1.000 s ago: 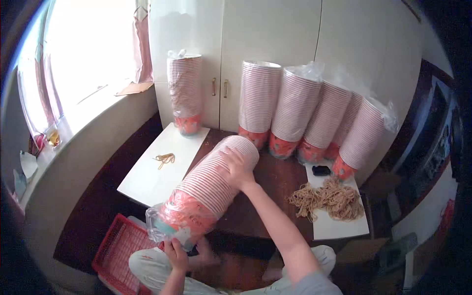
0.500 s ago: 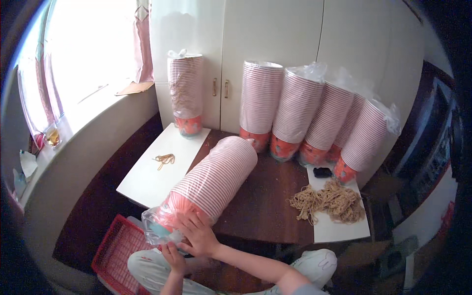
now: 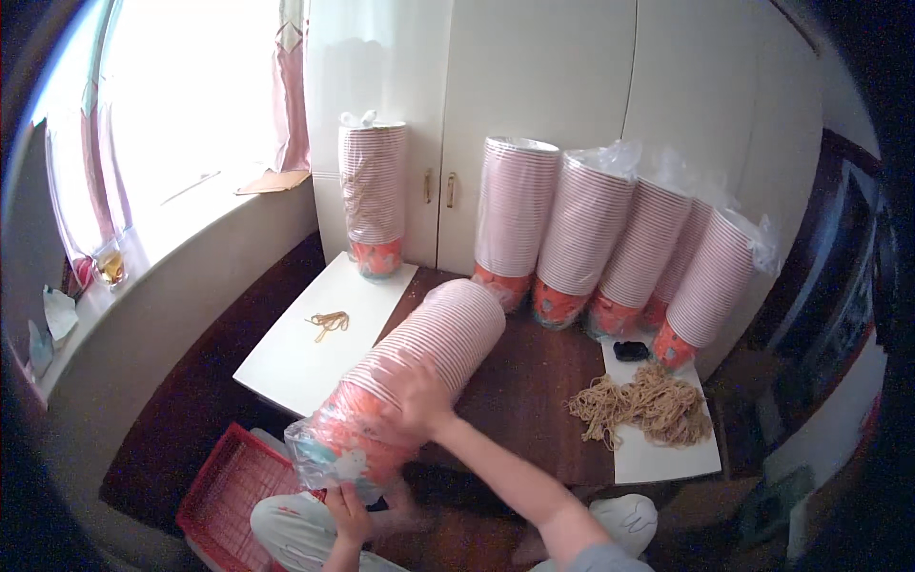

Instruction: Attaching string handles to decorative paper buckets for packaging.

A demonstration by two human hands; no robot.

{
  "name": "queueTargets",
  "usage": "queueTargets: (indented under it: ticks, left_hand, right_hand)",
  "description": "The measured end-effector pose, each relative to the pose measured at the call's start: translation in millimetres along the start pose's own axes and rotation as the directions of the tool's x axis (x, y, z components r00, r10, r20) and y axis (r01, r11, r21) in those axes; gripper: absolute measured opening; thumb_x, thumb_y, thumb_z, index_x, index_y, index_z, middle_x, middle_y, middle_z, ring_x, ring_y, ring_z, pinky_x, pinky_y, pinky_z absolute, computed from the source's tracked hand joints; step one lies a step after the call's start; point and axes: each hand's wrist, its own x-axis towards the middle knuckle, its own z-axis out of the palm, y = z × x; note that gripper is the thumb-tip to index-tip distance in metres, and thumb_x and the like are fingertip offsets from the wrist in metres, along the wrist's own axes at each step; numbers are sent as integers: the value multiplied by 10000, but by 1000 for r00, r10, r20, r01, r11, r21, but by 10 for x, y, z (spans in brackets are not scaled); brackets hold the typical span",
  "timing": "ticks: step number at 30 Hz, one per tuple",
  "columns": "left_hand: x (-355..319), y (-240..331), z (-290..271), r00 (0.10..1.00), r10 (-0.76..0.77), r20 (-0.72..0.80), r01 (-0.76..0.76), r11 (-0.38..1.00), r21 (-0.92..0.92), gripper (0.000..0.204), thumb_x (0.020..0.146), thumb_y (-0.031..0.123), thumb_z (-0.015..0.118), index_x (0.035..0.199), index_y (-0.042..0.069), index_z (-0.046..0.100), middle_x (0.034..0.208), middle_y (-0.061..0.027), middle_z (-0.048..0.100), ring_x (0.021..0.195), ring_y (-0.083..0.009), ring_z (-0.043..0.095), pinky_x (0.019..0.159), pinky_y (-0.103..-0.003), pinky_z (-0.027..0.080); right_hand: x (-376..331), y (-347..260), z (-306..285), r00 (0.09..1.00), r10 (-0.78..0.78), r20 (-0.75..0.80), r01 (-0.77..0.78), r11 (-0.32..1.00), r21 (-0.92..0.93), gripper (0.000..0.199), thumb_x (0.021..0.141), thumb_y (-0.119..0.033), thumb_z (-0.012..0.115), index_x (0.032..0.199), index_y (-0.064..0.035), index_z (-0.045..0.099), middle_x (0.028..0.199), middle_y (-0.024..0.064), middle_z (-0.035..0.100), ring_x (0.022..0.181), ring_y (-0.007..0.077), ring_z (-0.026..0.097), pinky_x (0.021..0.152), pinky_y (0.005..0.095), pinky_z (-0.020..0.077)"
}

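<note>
A long stack of paper cups (image 3: 424, 338) with red-and-white striped rims lies slantwise on the table, inside a clear plastic bag (image 3: 307, 456). Its orange printed end points toward me, past the table's near edge. My right hand (image 3: 419, 398), blurred by motion, rests on the upper side of the stack with its fingers stretched out. Lower down, my left hand (image 3: 347, 513) is closed at the near end, its fingertips pinching the bag's edge. The thumb's grip is partly hidden.
Several upright bagged cup stacks (image 3: 583, 229) stand along the table's back right; another stack (image 3: 373, 200) is at back left. Tan rubber bands (image 3: 658, 408) pile on the right white board, a few bands (image 3: 331, 324) on the left one. A red basket (image 3: 233, 496) sits below left.
My right hand has slid up along the stack, away from the bag's near end. My left hand stays at that end, slightly lower. The whole view has shifted a little.
</note>
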Motion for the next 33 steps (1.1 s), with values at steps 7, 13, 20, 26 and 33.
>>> queueTargets:
  ticks: [7,13,20,26,33]
  left_hand:
    - [87,-25,-64,999,39,30,-34,986,-161,224,867,169,401,812,-24,501,703,-121,521,643,-219,483,593,-326,385]
    - [-3,-89,-182,983,-57,176,41,995,93,239,844,216,466,842,-20,498,758,-142,525,665,-237,494,636,-334,395]
    - [-48,-270,-298,989,129,74,-129,992,1,125,820,117,549,851,2,517,851,-133,557,845,-246,509,791,-386,381]
    - [-367,-360,-442,972,194,-135,-206,975,-83,118,835,145,532,908,52,538,950,-88,538,868,-204,499,787,-346,398]
    - [-359,-137,-478,946,-300,121,271,529,-804,349,843,225,511,1120,21,454,1135,-98,484,1000,-206,473,862,-339,389]
  right_hand:
    - [-163,-910,28,980,-184,-80,195,966,169,475,785,-403,467,1169,-125,507,1192,120,488,1108,293,442,955,439,294]
    - [323,0,-326,998,12,-68,-2,990,144,522,775,-434,468,1179,-104,488,1231,134,451,1195,299,357,1003,448,220]
    - [32,104,-36,999,-6,44,8,998,-63,508,779,-493,417,1191,-204,481,1249,61,434,1189,305,333,978,568,150]
    - [-30,-492,-84,990,-133,39,131,990,51,505,745,-443,513,1136,-123,515,1207,88,467,1152,310,382,967,506,231]
    - [-19,-597,12,978,-130,-163,159,972,176,218,695,-107,587,905,-50,600,974,74,606,995,259,536,858,385,424]
